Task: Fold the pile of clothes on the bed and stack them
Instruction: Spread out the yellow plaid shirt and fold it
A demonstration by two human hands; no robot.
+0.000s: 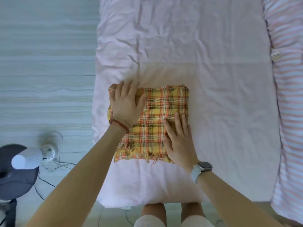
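Note:
A yellow and orange plaid cloth (152, 122) lies folded into a rough square on the pale pink bed (205, 63), with a frayed fringe along its near edge. My left hand (126, 104) lies flat with fingers spread on the cloth's far left part. My right hand (178, 141) presses flat on the cloth's near right corner, fingers straight. No other loose clothes show on the bed.
A pink and white striped duvet (288, 112) lies bunched along the bed's right side. On the floor at the left stand a white lamp (31, 158) on a dark round stool (14, 179), with cables (54, 166) trailing beside them. My legs stand at the bed's near edge.

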